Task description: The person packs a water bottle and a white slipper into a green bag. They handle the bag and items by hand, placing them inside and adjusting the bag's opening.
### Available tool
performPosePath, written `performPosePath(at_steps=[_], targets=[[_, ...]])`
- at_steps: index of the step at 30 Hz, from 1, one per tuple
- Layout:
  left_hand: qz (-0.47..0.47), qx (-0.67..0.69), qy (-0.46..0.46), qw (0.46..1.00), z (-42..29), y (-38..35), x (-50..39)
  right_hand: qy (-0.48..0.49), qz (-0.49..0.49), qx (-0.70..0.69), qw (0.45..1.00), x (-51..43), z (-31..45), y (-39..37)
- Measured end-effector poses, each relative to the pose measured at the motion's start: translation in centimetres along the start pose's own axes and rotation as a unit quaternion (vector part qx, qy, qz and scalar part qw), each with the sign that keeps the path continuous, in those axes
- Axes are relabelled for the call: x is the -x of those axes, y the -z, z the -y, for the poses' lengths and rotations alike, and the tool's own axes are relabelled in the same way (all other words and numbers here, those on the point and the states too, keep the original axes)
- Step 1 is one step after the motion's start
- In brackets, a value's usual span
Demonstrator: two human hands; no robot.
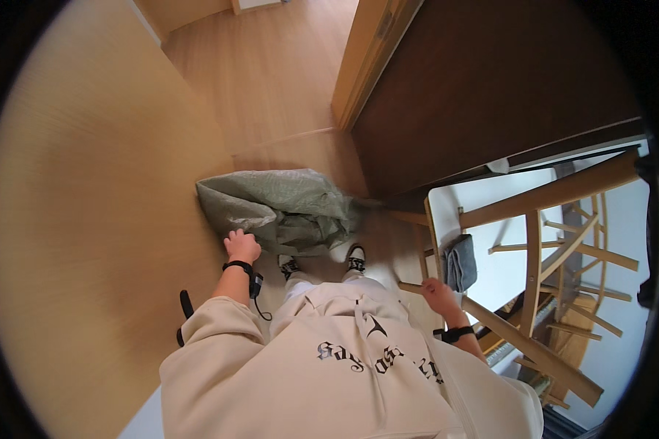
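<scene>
A grey-green woven plastic sack (pixel 302 192) sits crumpled in front of my shoes, between the wooden door and the dark panel. My left hand (pixel 243 247) is at the sack's near left edge, its fingers curled onto the material. To the right, my right hand (pixel 439 296) has bent fingers and overlaps the end of a wooden leg (pixel 510 340) of an upturned piece of furniture; whether it grips the leg cannot be made out. Both wrists wear black bands, the left one with a small device and a cable.
A pale wooden door (pixel 104 181) with a black handle (pixel 185 304) stands at the left. A dark brown panel (pixel 489 93) rises at the upper right beside the door frame (pixel 370 60). On a white tabletop (pixel 500 269) lie a folded grey cloth (pixel 460 263) and wooden furniture with spindles.
</scene>
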State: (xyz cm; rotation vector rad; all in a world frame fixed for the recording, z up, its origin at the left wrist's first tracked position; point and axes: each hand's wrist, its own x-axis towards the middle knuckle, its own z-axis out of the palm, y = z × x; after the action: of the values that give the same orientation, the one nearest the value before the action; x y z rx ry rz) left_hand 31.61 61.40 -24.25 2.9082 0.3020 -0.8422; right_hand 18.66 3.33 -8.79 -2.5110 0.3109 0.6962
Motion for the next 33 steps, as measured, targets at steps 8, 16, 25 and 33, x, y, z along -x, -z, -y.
performPosePath(at_steps=[8, 16, 25, 33], targets=[[0.079, -0.178, -0.012, 0.981, 1.5, -1.8, -3.7, -0.111, 0.014, 0.028, 0.993, 6.2, -0.2, -1.2], [0.056, -0.079, 0.014, 0.995, 2.6, -2.7, -3.9, -0.141, 0.058, -0.013, 0.988, 1.9, 0.7, -1.1], [0.055, -0.014, 0.065, 0.996, -0.5, -1.3, -2.6, -0.047, 0.08, -0.163, 0.982, -9.0, 0.8, 4.7], [0.14, -0.127, 0.059, 0.98, -3.0, -2.8, -4.6, -0.094, 0.089, -0.332, 0.934, -9.6, 5.3, 9.3]])
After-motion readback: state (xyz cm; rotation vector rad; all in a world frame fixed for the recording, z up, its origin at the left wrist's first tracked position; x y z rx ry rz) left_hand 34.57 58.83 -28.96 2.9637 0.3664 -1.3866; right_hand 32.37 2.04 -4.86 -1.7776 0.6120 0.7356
